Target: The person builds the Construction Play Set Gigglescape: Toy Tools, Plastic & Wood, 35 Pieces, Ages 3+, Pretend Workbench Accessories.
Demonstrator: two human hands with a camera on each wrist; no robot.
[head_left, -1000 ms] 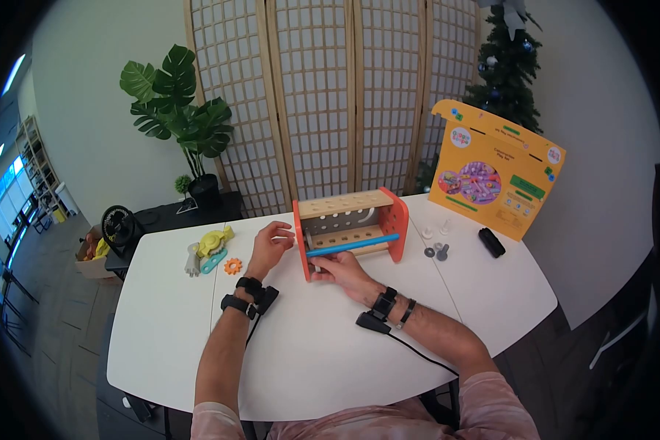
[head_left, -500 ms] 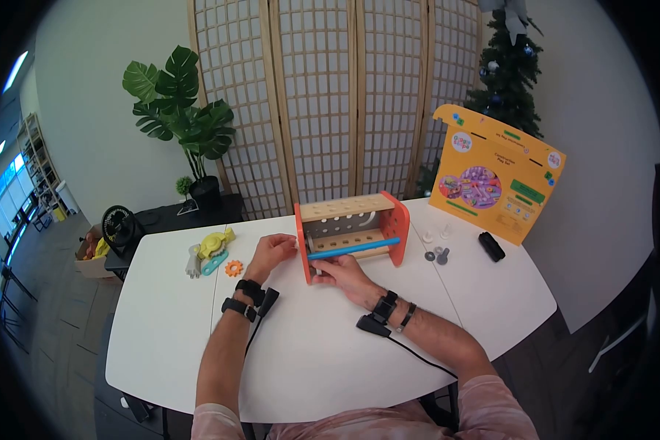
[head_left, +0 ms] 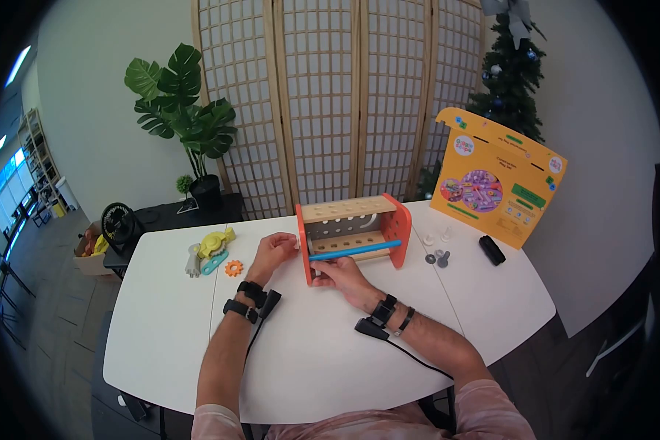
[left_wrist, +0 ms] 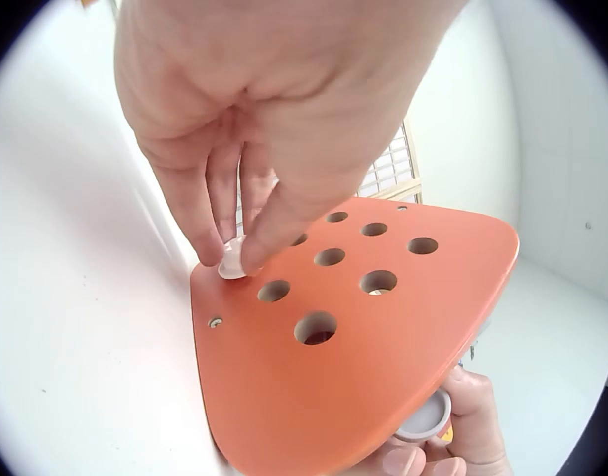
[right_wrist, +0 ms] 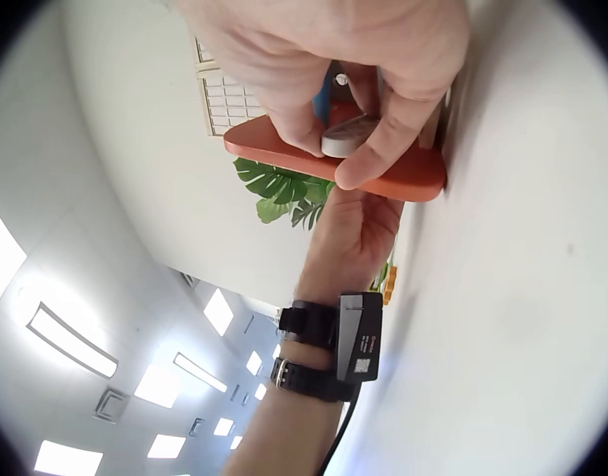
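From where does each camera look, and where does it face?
Head: on the head, facing forward-down at table and toy; left hand, right hand, forearms show.
Left wrist: on that wrist, facing the toy's red panel; left hand above, right hand below.
Right wrist: on that wrist, facing the panel's edge; right hand nearest, left hand and forearm beyond.
Both wrist views share the panel and hands.

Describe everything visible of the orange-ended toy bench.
The toy bench stands upright on the white table. Its two orange, round-cornered end panels, painted wood by their look, have round holes; the left one shows small screw heads. Between them: a pale wood-look top board and lower shelf, both holed, a grey-looking perforated back panel, and a blue bar across the open front. The left hand pinches a white piece at the left panel's outer side; the right hand holds a grey piece inside.
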